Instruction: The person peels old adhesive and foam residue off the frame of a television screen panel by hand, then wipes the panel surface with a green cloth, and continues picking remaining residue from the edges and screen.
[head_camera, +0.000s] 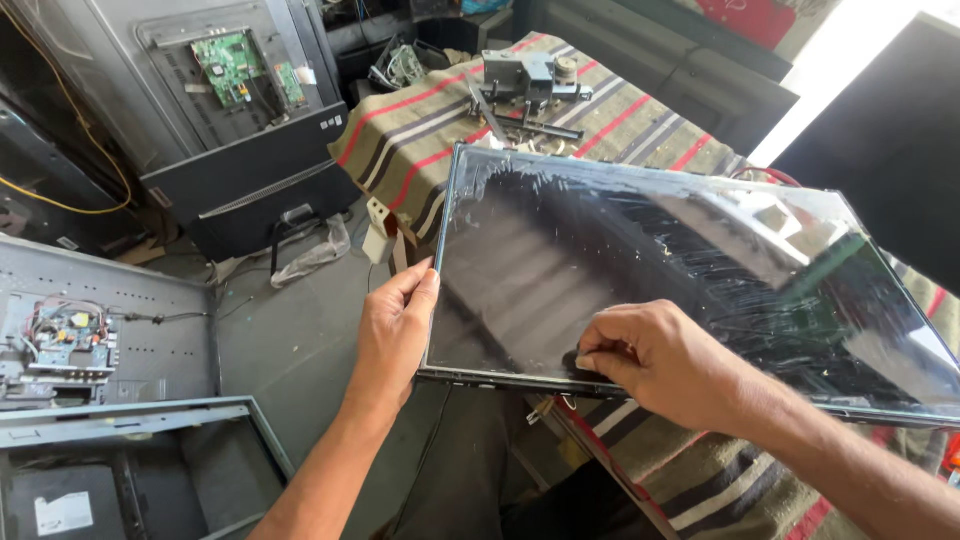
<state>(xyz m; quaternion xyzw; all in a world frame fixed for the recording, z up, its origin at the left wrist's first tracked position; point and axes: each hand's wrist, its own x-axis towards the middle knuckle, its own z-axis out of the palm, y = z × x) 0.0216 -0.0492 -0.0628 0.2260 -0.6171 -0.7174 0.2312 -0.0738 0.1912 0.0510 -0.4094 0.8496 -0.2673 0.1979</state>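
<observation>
A large flat display panel (640, 260) with a dark glossy, smeared face lies tilted on a table covered with a striped cloth (420, 130). My left hand (395, 330) grips the panel's left edge, thumb on top near the lower left corner. My right hand (650, 360) rests on the panel's near edge, its fingers pinched against the glass at a small dark spot. I cannot tell whether anything is between those fingers.
Grey metal parts and screws (530, 85) lie at the cloth's far end. An opened television back with a green circuit board (235, 65) leans at the upper left. Another opened chassis with a circuit board (65, 340) lies on the floor at left. A dark screen (890, 140) stands at right.
</observation>
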